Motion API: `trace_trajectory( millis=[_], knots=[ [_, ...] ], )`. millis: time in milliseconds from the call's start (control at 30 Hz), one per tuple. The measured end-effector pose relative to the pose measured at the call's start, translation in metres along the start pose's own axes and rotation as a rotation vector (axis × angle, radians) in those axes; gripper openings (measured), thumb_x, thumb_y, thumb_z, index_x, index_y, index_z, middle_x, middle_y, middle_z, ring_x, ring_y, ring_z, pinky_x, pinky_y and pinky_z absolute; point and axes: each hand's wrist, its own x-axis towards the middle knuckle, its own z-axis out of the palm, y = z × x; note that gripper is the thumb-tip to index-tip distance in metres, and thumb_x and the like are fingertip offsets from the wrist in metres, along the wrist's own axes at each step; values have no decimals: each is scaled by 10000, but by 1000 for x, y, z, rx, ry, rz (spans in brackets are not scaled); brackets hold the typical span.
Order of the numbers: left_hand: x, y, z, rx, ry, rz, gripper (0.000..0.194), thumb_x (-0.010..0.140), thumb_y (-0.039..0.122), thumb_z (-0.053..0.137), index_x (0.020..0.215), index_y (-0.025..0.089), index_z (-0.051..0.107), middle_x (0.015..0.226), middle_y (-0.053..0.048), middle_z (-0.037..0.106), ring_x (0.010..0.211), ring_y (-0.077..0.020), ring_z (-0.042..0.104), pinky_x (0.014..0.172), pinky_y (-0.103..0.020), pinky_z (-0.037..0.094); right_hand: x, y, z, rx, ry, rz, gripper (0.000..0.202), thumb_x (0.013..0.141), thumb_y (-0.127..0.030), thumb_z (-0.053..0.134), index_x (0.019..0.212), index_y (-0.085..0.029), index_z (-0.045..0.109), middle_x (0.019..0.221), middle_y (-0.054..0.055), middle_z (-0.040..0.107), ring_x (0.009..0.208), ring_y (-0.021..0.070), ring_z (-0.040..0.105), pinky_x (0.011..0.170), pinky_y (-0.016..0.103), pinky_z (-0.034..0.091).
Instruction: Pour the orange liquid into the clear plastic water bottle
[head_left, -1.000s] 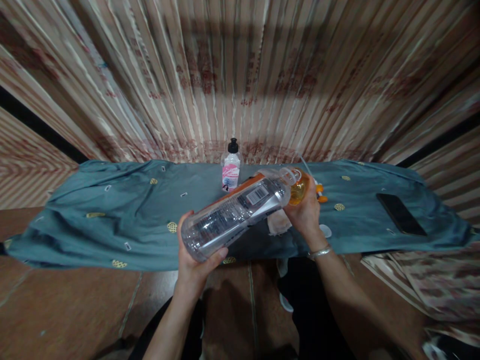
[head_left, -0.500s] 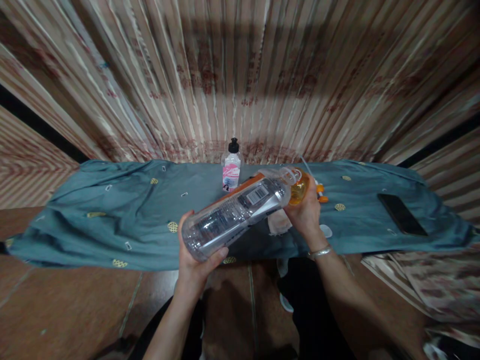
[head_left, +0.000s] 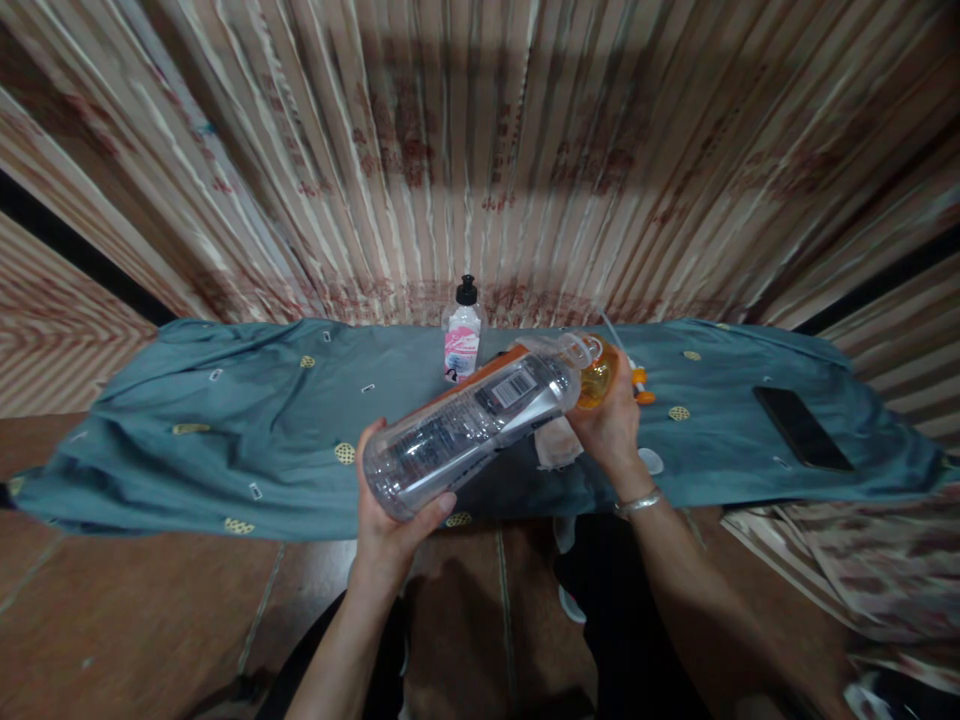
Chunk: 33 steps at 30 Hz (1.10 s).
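My left hand [head_left: 394, 520] is wrapped round the base of a large clear plastic bottle [head_left: 472, 430] with a barcode label. The bottle is tilted, its uncapped neck pointing right and upward. At its mouth, my right hand [head_left: 611, 420] grips a smaller bottle of amber liquid [head_left: 598, 375]. The two necks meet or overlap; I cannot tell whether liquid passes between them. An orange area shows behind the large bottle's upper edge. Beneath the bottles lies a pale, crumpled-looking piece [head_left: 557, 443] on the cloth.
A clear bottle with a black cap and pink label [head_left: 462, 340] stands upright at the back. Right of my right hand are an orange pump top [head_left: 641, 385] with a thin tube and a white round cap [head_left: 650, 461]. A black phone [head_left: 802, 428] lies on the teal cloth [head_left: 247, 430].
Almost nothing differs. Both hands keep hold of their bottles in nearly the same pose, and the whole view has shifted very slightly.
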Motion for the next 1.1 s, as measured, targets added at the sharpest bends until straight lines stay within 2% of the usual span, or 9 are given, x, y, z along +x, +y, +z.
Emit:
trace_trajectory(
  millis=[200,433,700,1100],
  knots=[
    [1,-6,-2,4,1,26,1145,617,509,1158,1589,363,570,1447,-68,753,1326,-353,794,1173,-502,650,-1,2,0,-18,-10,9,1065,821,-578,904,1701,-205,434,1613,245,709,1490,452,718,1212,705,635],
    [2,-11,-7,42,-19,35,1179,638,516,1143,1635,375,530,1474,-73,737,1359,-367,775,1164,-509,652,-1,5,2,-23,0,-8,1041,859,-598,884,1709,-215,422,1624,238,693,1505,447,703,1223,705,630],
    [1,-10,-4,11,11,34,1190,632,589,1137,1630,358,531,1478,-87,754,1376,-393,778,1233,-560,610,-2,4,1,-18,2,-2,1091,818,-574,897,1724,-213,409,1612,245,703,1490,464,709,1212,725,629],
    [1,-12,-5,18,-16,35,1163,678,563,1119,1654,373,516,1509,-85,736,1365,-373,776,1189,-513,637,0,-2,-4,-14,-42,53,1096,805,-566,903,1710,-192,410,1598,258,707,1474,463,719,1199,708,638]
  ],
)
